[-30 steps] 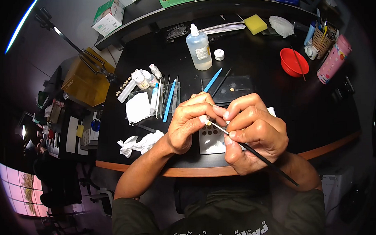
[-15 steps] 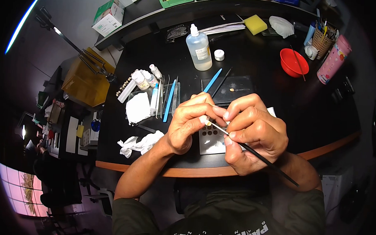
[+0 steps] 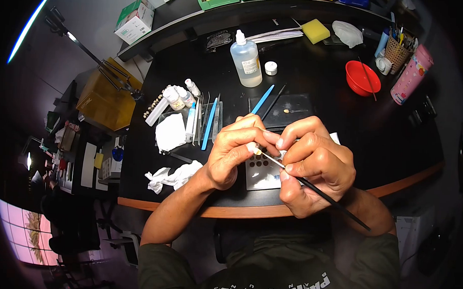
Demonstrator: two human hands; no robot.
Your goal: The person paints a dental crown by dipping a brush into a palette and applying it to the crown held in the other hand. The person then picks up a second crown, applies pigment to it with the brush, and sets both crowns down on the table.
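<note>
My left hand (image 3: 240, 151) is closed, pinching a small tooth-coloured dental crown (image 3: 257, 151) between thumb and fingers. Most of the crown is covered by the fingertips. My right hand (image 3: 320, 168) grips a slim brush (image 3: 336, 203) with a black handle and a pale metal neck. The brush end points left and meets or nearly meets the crown; its very tip is too small to make out. Both hands are close together above a white palette (image 3: 258, 182) with rows of brown round spots, which they partly cover.
Behind my hands lies a dark slab (image 3: 294, 108) with tools. Nearby stand a clear bottle (image 3: 247, 63), a white jar (image 3: 271, 68), a red bowl (image 3: 358, 80) and a pink flask (image 3: 411, 77). At left are small bottles (image 3: 173, 99), a blue-handled tool (image 3: 210, 123) and crumpled tissue (image 3: 177, 176).
My right hand and the brush have shifted slightly right and down. The left hand keeps its pinch on the crown, almost unmoved.
</note>
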